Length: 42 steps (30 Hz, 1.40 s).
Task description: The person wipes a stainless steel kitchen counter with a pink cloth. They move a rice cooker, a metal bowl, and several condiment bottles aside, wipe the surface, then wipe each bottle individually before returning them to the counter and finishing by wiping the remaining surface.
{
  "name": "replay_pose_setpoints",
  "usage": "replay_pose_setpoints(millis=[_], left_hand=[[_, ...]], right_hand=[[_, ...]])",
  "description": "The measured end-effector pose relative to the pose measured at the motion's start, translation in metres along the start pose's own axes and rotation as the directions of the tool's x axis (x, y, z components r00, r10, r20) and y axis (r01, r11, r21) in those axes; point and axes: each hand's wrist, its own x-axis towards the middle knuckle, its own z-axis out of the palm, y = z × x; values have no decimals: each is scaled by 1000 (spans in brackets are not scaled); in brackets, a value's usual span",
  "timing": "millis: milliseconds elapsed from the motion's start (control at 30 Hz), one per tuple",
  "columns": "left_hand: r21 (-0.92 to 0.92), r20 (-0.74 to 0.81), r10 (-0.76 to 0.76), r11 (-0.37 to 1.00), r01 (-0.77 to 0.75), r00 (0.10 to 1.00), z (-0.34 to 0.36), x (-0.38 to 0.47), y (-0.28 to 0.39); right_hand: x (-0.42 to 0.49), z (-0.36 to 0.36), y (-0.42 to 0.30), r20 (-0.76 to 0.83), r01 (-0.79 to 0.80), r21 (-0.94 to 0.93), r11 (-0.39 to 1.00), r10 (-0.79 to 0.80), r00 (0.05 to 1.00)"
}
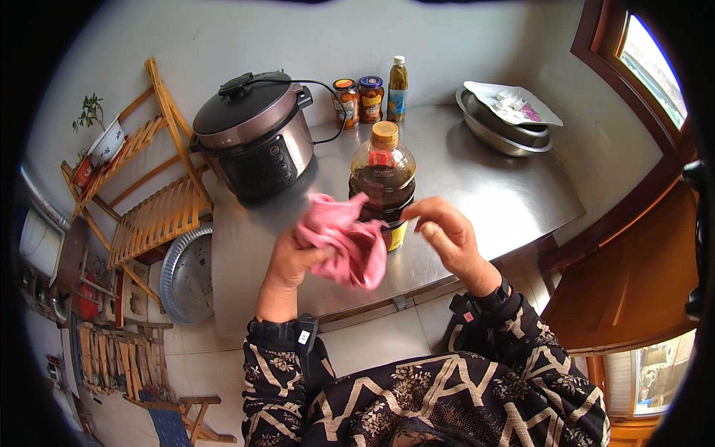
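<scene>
My left hand point(293, 260) is closed on a crumpled pink cloth point(346, 246), held above the near part of a stainless steel table point(251, 279). Just behind the cloth stands a large plastic bottle of dark liquid point(382, 179) with an orange-yellow cap, partly hidden by the cloth. To the bottle's right, my right hand point(449, 240) is raised with its fingers bent and apart, holding nothing. Its fingertips are close to the bottle's side; whether they touch it I cannot tell.
An electric pressure cooker point(254, 134) stands at the table's left. Two jars point(370, 100) and a small bottle point(397, 92) line the wall. Metal bowls point(505, 134) under a white dish point(550, 116) sit at the back right. A wooden shelf point(159, 207) is beside the table, a wooden door point(625, 285) to the right.
</scene>
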Motion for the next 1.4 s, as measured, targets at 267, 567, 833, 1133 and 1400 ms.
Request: replay_pose_setpoints(millis=[267,567,833,1133,1400], left_hand=[[252,-110,389,901,-353,915,34,38,-43],[556,-383,238,831,17,893,22,40,-94],[782,-292,-30,568,257,956,7,22,-49],[618,-137,301,771,-156,944,40,24,-68],[582,-403,-133,726,366,905,20,17,-102]], right_hand=[[34,23,65,-91,-152,84,985,159,983],[33,31,68,-147,-179,-31,983,173,974],[25,21,59,-65,-214,11,977,215,975],[34,22,68,-26,-186,102,977,190,981],[37,9,84,-57,-137,143,980,146,988]])
